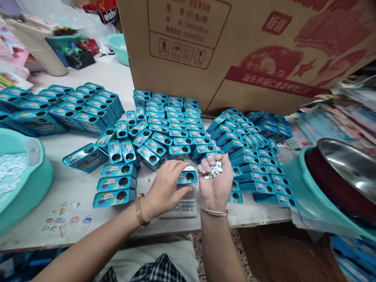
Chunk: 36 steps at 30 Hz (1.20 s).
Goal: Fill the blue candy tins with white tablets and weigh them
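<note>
My left hand [166, 188] curves round a small blue tin [190, 177], its thumb on the near side and its fingers on the far side. A round dark hole shows in the tin's top. Beneath it is a white digital scale [185, 211], partly covered by my left hand. Just to the right, my right hand [216, 190] is palm up with curled fingers, cupping a small heap of pale candies [216, 169]. Three similar tins [113, 183] stand in a column left of my left hand.
Many blue tins [176, 125] stand in rows behind my hands, with more tins [252, 156] on the right. A turquoise basin [44, 168] of pale candies is at far left. A large cardboard box [188, 78] blocks the back. Stacked bowls [305, 172] stand at right.
</note>
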{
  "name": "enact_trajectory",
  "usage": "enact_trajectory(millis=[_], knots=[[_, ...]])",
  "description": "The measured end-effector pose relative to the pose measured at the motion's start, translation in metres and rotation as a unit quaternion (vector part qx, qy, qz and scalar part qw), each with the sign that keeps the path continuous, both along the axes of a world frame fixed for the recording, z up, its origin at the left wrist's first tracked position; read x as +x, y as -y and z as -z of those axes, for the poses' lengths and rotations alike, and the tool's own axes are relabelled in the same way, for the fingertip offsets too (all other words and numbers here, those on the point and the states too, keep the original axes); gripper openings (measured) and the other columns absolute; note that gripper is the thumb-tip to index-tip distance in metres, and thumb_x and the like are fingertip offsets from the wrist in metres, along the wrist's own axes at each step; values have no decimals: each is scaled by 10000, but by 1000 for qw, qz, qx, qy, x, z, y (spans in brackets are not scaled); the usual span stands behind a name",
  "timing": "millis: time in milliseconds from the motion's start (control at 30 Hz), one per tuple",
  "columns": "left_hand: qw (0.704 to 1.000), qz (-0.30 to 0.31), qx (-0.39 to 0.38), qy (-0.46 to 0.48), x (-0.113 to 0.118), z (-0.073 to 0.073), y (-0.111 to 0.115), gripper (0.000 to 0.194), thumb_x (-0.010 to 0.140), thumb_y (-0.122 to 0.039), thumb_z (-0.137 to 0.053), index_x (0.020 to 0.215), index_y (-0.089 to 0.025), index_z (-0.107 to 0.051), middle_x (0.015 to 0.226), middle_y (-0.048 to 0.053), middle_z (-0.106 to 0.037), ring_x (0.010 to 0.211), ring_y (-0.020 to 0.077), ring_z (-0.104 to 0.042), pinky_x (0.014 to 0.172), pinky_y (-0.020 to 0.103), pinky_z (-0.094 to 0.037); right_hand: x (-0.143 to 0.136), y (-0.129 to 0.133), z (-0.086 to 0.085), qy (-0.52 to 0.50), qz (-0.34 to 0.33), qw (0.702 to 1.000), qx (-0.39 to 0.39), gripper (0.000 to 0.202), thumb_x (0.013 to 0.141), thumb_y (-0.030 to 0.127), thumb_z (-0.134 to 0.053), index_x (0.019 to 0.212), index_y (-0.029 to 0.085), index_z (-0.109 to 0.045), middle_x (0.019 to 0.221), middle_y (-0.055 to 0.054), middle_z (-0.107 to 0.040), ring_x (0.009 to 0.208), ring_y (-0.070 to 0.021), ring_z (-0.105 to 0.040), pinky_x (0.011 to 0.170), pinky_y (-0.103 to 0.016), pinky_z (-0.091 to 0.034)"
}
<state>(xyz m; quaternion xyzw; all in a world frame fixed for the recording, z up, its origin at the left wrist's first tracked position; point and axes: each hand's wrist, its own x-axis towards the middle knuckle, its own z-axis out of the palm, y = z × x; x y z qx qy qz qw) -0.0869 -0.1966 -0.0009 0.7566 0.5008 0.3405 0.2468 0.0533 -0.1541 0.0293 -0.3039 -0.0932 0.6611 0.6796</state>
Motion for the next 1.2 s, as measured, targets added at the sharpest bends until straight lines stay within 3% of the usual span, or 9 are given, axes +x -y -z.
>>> enact_trajectory(millis=[133,300,633,867,1033,1200], knots=[[1000,-6,1,9,6,7,-5,381,812,-272,-679,1169,-217,-557,1104,66,-615,1051,236,-543,923,422,-444,-6,-4,0,27,-1,999,22,278,900,382,-532,706,195,-465,576,77,-387,446,-58,-347,433,-195,-293],[1000,-5,7,16,5,8,-4,342,824,-250,-659,1151,-214,-562,1095,62,-616,1035,229,-544,910,413,-440,-8,-4,1,32,-1,999,24,289,887,388,-547,695,197,-450,562,84,-380,442,-57,-339,439,-197,-291],[1000,-1,-2,26,5,6,-4,346,833,-235,-638,1168,-243,-552,1098,63,-612,1041,245,-543,902,429,-434,-11,0,-4,99,16,994,34,338,841,446,-600,671,197,-446,566,85,-381,457,-54,-358,480,-202,-342],[1000,-3,1,21,6,5,-2,374,830,-242,-649,1189,-243,-542,1096,58,-605,1029,241,-537,890,420,-436,-9,1,-4,74,5,997,29,328,838,423,-606,664,190,-453,547,84,-369,441,-54,-325,422,-197,-264],[1000,-7,-3,3,6,1,-1,432,807,-254,-678,1212,-229,-526,1122,68,-593,1046,254,-527,903,431,-431,-11,2,-5,77,10,996,33,319,841,414,-597,665,195,-446,548,86,-380,453,-58,-364,450,-199,-331],[1000,-12,13,5,7,0,-1,446,787,-261,-702,1198,-226,-531,1134,74,-590,1059,253,-529,926,444,-429,-8,-2,0,27,-8,999,26,297,850,387,-593,683,203,-432,543,93,-358,412,-53,-318,357,-175,-217]])
